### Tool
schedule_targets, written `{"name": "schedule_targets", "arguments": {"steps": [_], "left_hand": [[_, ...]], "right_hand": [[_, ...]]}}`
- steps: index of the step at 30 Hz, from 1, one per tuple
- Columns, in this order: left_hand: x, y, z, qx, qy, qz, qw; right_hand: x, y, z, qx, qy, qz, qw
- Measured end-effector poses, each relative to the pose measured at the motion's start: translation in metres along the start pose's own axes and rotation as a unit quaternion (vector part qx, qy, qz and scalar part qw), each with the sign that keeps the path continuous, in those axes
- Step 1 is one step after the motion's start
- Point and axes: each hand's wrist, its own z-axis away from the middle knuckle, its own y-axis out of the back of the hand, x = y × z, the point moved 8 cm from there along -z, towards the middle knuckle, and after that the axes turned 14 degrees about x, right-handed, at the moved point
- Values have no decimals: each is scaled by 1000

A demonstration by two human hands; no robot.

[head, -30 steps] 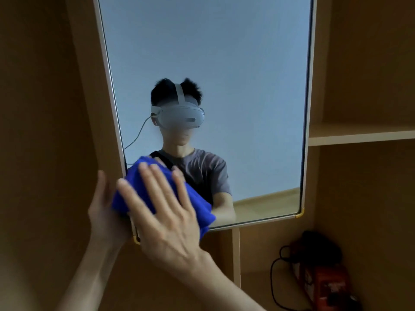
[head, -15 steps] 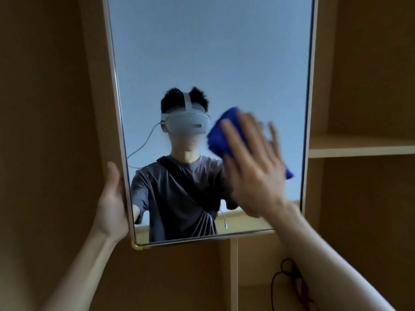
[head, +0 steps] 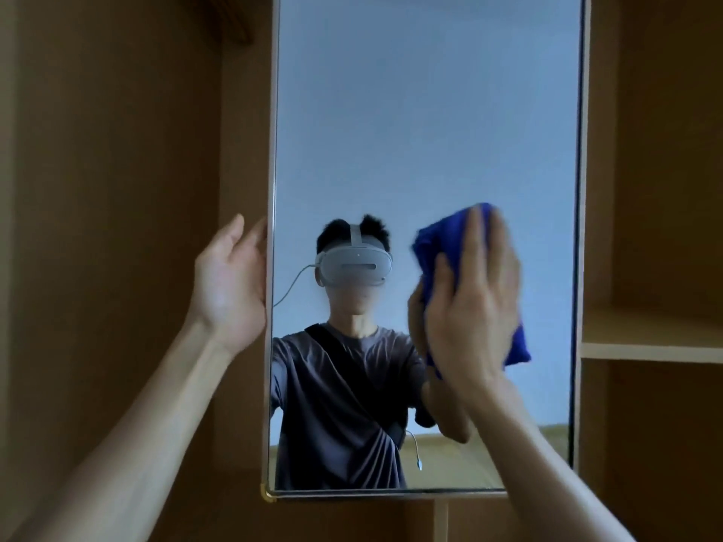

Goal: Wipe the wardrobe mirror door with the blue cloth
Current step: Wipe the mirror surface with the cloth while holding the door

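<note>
Mirror door (head: 426, 131) of the wardrobe, upright and narrow, filling the middle of the head view from the top edge down to a low metal frame with a brass-coloured corner cap (head: 268, 494) at lower left. Right hand (head: 475, 307) spread flat against the glass at mid-height, right of centre, fingers straight and slightly blurred, pressing the blue cloth (head: 442, 240) onto the mirror; bunched cloth showing above the fingertips, left of the thumb and below the little-finger side. Left hand (head: 231, 283) at the door's left edge, at about the same height, palm turned toward the frame, thumb up and apart, fingers reaching round the edge and mostly hidden behind it; whether curled tight on the edge, impossible to tell. Both forearms bare, rising from the bottom corners of the picture. Reflected in the glass: a person in a dark grey T-shirt with a black strap across the chest, a white headset (head: 354, 267) with a cable trailing off to the left, pale wall behind. Brown wooden wardrobe panel (head: 117, 189) to the left of the door. To the right, open wardrobe compartments divided by a pale wooden shelf (head: 649, 346), level with the lower part of the cloth.
</note>
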Motion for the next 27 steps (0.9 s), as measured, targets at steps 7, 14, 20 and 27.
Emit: {"name": "schedule_targets", "arguments": {"steps": [7,14,20,27], "left_hand": [[-4,15,-1,30,23,28,999],[-1,3,2,43,-24,-11,999],[4,-12,-1,27,-38,-80,996],[38,-36,-15,8,-66,-154,986]], "right_hand": [[-139,-51,52,-108,283,-111,946],[-111,-66,-6,-118,377,-79,915],[5,-27,-102,-34,226,23,973],[55,-10,-140,15,-7,119,993]]}}
